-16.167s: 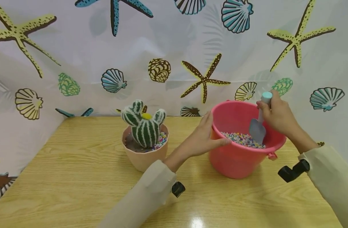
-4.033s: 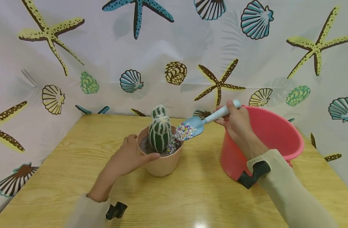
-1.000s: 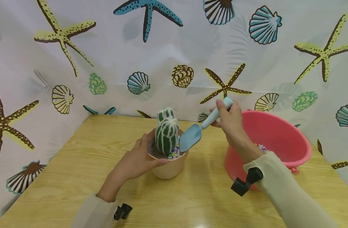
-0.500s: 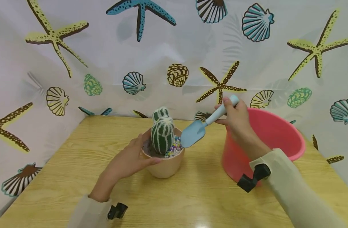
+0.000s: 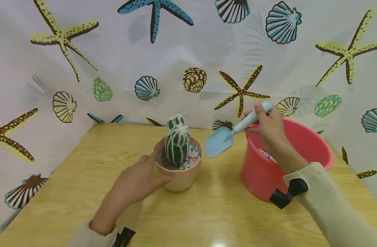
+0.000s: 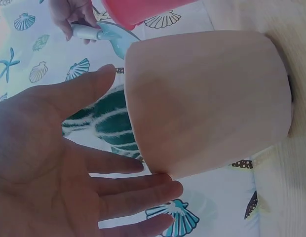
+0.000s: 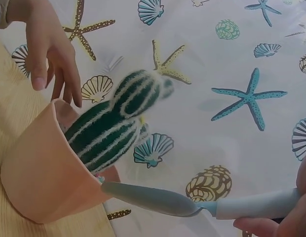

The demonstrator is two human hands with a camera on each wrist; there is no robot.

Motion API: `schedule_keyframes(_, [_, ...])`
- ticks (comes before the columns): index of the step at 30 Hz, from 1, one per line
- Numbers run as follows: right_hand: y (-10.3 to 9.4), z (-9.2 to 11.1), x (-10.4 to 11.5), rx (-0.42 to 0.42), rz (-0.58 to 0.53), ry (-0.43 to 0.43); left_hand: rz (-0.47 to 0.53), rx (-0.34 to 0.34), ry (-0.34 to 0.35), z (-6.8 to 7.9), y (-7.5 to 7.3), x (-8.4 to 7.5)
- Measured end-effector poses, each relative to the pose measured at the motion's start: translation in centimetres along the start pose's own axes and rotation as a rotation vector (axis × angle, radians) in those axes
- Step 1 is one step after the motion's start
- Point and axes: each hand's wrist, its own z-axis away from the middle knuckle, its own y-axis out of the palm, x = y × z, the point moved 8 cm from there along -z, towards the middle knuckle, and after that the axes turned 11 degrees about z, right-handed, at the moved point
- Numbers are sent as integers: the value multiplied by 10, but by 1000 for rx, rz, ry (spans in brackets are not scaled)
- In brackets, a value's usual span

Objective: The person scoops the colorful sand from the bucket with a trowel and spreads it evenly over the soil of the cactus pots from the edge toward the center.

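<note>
Trowel [image 5: 224, 138] shifted right, away from the pot [image 5: 181, 180].
Your right hand [image 5: 271, 129] grips it, long axis slanting, blade down-left, between your hands; your left hand [image 5: 131, 183], fingers loose, is beside the pot.

Soft, even light in here; white glare spot on table [image 5: 68, 192]. Faint shadow beside pot [image 5: 180, 180]. Wrist views dimmer, hazier, left hand [image 6: 54, 168] shaded.
</note>
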Motion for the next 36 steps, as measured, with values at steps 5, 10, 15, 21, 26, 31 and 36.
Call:
schedule_keyframes(5, [-11,0,1,3,-13,-22,-42,-4,14,7,2,-8])
schedule_keyframes(10, [-21,1,7,-12,-58,-58,-51,-21,29,10,2,-19])
schedule_keyframes(15, [-32,3,9,-32,-85,-49,15,28,2,12,9,-29])
schedule_keyframes(21, [-46,5,6,-53,-95,-38,62,54,0,10,18,-43])
schedule_keyframes(26, [-54,4,8,-66,-97,-55,125,57,14,7,22,-52])
schedule_keyframes(31, [-62,4,10,-88,-90,-65,168,23,50,5,24,-61])
schedule_keyframes(36, [-77,6,11,-106,-114,-63,226,57,95,1,28,-71])
